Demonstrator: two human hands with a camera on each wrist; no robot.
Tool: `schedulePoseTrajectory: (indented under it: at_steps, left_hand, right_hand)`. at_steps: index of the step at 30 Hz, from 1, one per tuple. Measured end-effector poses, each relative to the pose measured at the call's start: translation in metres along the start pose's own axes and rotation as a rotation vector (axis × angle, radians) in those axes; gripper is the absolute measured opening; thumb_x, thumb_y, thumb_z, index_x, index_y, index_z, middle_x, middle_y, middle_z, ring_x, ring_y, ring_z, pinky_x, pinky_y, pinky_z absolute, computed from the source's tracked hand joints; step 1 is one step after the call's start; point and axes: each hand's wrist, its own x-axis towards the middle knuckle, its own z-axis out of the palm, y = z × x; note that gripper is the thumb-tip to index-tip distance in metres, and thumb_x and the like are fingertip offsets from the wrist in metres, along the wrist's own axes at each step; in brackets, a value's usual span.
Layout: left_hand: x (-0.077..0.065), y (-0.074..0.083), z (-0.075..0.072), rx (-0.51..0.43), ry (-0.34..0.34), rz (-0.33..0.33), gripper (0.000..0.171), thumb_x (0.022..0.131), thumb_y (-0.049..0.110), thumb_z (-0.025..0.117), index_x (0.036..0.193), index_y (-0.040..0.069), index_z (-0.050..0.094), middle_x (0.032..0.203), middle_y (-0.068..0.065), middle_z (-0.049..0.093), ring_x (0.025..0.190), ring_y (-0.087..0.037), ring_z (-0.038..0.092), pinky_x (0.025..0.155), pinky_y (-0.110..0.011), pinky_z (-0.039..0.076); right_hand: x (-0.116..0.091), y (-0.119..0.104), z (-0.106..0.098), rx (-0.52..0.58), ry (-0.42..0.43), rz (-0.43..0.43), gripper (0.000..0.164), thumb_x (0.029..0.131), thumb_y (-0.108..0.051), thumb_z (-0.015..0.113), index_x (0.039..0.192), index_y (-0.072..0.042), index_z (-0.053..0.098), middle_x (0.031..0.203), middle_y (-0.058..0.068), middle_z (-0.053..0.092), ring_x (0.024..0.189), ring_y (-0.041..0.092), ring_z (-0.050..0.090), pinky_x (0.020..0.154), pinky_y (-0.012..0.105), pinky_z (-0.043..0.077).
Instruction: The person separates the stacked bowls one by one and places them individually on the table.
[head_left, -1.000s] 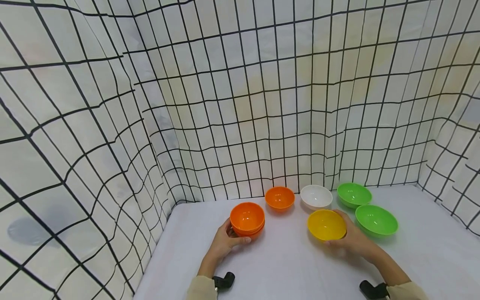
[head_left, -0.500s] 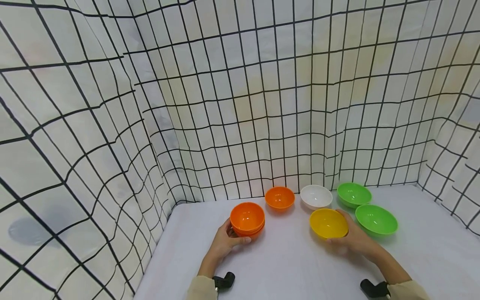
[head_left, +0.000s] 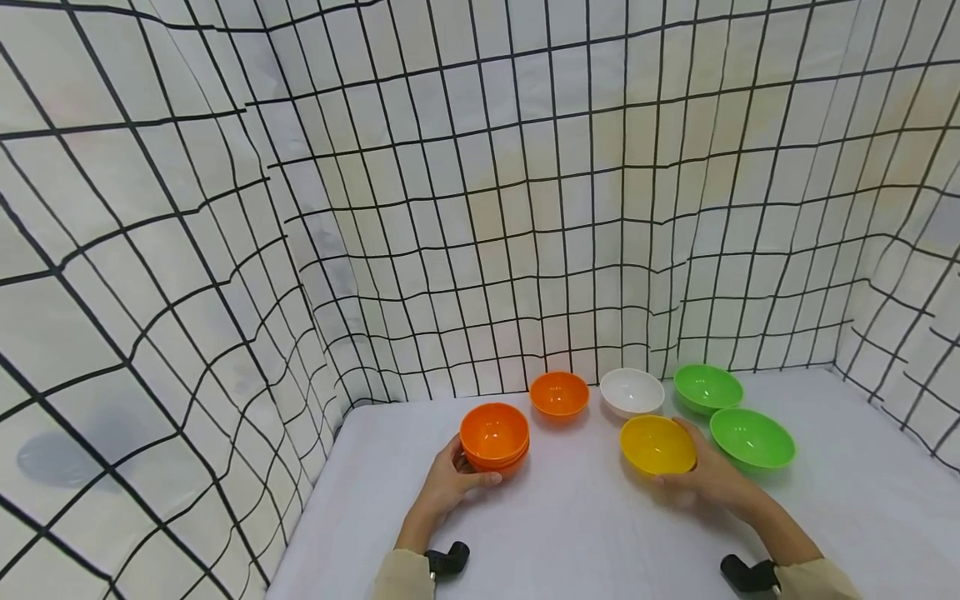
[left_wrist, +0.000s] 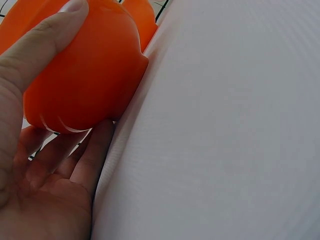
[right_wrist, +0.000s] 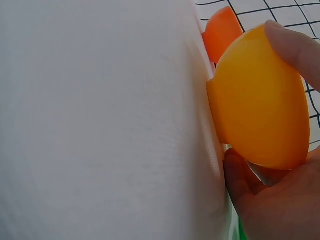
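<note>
My left hand point(head_left: 448, 483) holds a stack of orange bowls point(head_left: 495, 433) from its left and near side, thumb across the front. In the left wrist view the thumb lies on the orange bowl wall point(left_wrist: 90, 70) and the other fingers reach around its far side. To the right, my right hand point(head_left: 705, 475) grips a yellow bowl point(head_left: 657, 446) by its right side. The right wrist view has the thumb near the rim of the yellow bowl point(right_wrist: 265, 100), fingers curled behind; its foot is at or close to the tablecloth.
Behind stand a single orange bowl point(head_left: 559, 395) and a white bowl point(head_left: 632, 392). Two green bowls point(head_left: 708, 388) sit at the right, the nearer one point(head_left: 752, 439) beside my right hand. A white cloth point(head_left: 570, 533) covers the table; black-gridded white walls point(head_left: 487, 208) enclose it.
The yellow bowl has shifted slightly right and back with my right hand, mostly in the first half second. My left hand and the orange stack stay in place.
</note>
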Motion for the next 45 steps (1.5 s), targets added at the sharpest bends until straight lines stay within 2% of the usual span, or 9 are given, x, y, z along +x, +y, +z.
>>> schedulePoseTrajectory:
  at_steps: [7, 16, 25, 35, 45]
  left_hand:
    - [-0.0002, 0.0016, -0.0001, -0.006, 0.003, 0.006, 0.1, 0.073, 0.028, 0.094, 0.156, 0.017, 0.04, 0.155, -0.009, 0.051, 0.142, -0.032, 0.051, 0.12, -0.05, 0.041]
    - [-0.0011, 0.0043, 0.0002, -0.022, 0.008, 0.002, 0.101, 0.073, 0.026, 0.094, 0.157, 0.017, 0.038, 0.157, -0.009, 0.049, 0.143, -0.031, 0.05, 0.121, -0.05, 0.04]
    - [0.0009, -0.0013, -0.0004, -0.006, 0.012, -0.015, 0.103, 0.071, 0.031, 0.094, 0.157, 0.017, 0.038, 0.156, -0.008, 0.05, 0.142, -0.031, 0.05, 0.121, -0.05, 0.04]
    - [0.0005, 0.0012, 0.0016, -0.003, 0.011, -0.007, 0.1, 0.072, 0.029, 0.094, 0.156, 0.017, 0.04, 0.154, -0.009, 0.052, 0.14, -0.032, 0.053, 0.119, -0.05, 0.042]
    - [0.0021, -0.0005, 0.0009, -0.002, 0.014, -0.01, 0.101, 0.071, 0.031, 0.095, 0.155, 0.019, 0.041, 0.154, -0.007, 0.052, 0.14, -0.031, 0.052, 0.119, -0.05, 0.042]
  right_hand:
    - [0.0013, 0.0007, -0.0001, 0.024, 0.0, -0.022, 0.119, 0.081, -0.032, 0.086, 0.162, -0.001, 0.004, 0.163, 0.032, 0.022, 0.143, 0.05, 0.036, 0.118, 0.073, 0.026]
    - [0.0027, 0.0006, -0.0013, 0.002, -0.003, -0.027, 0.119, 0.082, -0.035, 0.085, 0.162, -0.002, 0.003, 0.163, 0.031, 0.021, 0.142, 0.049, 0.036, 0.118, 0.073, 0.027]
    - [0.0016, -0.0018, -0.0013, 0.017, -0.009, -0.007, 0.12, 0.081, -0.035, 0.085, 0.162, -0.002, 0.002, 0.164, 0.033, 0.018, 0.144, 0.051, 0.033, 0.119, 0.074, 0.024]
    - [0.0015, -0.0002, -0.0013, 0.019, -0.005, -0.001, 0.122, 0.081, -0.035, 0.086, 0.162, -0.001, 0.002, 0.165, 0.033, 0.015, 0.145, 0.051, 0.031, 0.119, 0.075, 0.021]
    - [0.0004, -0.0031, -0.0041, 0.035, 0.012, -0.027, 0.121, 0.081, -0.034, 0.086, 0.163, -0.004, 0.002, 0.163, 0.034, 0.02, 0.143, 0.051, 0.035, 0.117, 0.074, 0.027]
